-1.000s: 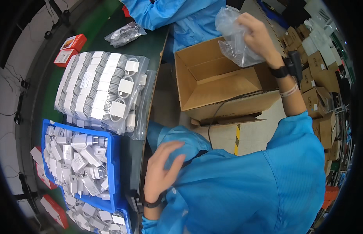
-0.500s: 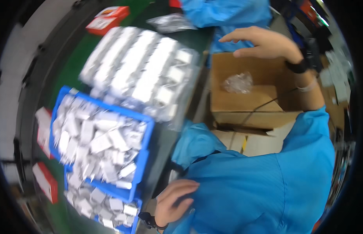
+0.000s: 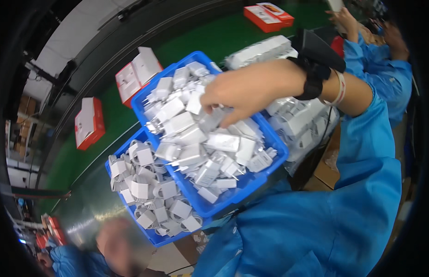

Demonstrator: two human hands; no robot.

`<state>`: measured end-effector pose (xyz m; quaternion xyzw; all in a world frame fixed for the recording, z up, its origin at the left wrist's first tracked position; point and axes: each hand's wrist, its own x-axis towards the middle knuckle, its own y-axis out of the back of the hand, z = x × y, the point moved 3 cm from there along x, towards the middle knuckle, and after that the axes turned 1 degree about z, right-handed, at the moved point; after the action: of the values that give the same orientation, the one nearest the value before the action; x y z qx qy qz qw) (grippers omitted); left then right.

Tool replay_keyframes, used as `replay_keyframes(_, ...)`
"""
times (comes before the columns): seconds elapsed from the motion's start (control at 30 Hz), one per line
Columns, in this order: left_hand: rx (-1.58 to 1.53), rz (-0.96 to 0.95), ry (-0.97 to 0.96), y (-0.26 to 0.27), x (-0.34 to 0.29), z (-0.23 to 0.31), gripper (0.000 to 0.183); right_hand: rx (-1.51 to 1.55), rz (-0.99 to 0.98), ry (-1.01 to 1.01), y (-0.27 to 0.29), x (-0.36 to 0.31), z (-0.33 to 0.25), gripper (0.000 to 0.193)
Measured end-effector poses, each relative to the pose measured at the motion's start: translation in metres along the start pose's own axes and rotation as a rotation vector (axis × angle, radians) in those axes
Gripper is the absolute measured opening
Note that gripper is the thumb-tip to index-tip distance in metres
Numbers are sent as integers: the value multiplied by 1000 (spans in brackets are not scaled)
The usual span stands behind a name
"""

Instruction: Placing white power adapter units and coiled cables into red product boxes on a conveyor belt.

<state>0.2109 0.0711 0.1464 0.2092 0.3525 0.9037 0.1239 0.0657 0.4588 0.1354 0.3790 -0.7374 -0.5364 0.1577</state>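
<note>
My right hand (image 3: 251, 90), a black strap and device on its wrist, reaches down over a blue bin (image 3: 210, 210) heaped with white power adapters (image 3: 191, 152). Its thumb and fingers are apart, with the fingertips among the adapters in the upper part of the heap. Other fingers are hidden behind the hand. A second blue bin (image 3: 127, 210) beside it holds coiled white cables (image 3: 166, 189) with white paper bands. My left hand is out of view.
Bagged rows of white boxes (image 3: 300, 120) lie right of the adapter bin. Open red-and-white boxes (image 3: 89, 123) stand on the green conveyor (image 3: 187, 39). Co-workers are at the far right and lower left. A cardboard box (image 3: 327, 171) stands below the table edge.
My view has turned toward the bins. My right hand has moved from above the cardboard box into the adapter bin, and my left hand has gone out of view.
</note>
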Motion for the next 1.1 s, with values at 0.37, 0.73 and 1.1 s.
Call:
replay_keyframes(0.37,-296,438,412,8,90,-292,28,-41,-147,23,-48,-36,23,49)
replay_keyframes(0.73,-474,498,372,-24,86,-323,20,-99,38,72,-29,-28,21,52)
replay_keyframes(1.1,-566,499,353,-33,81,-312,19,187,265,-447,-11,42,18,66)
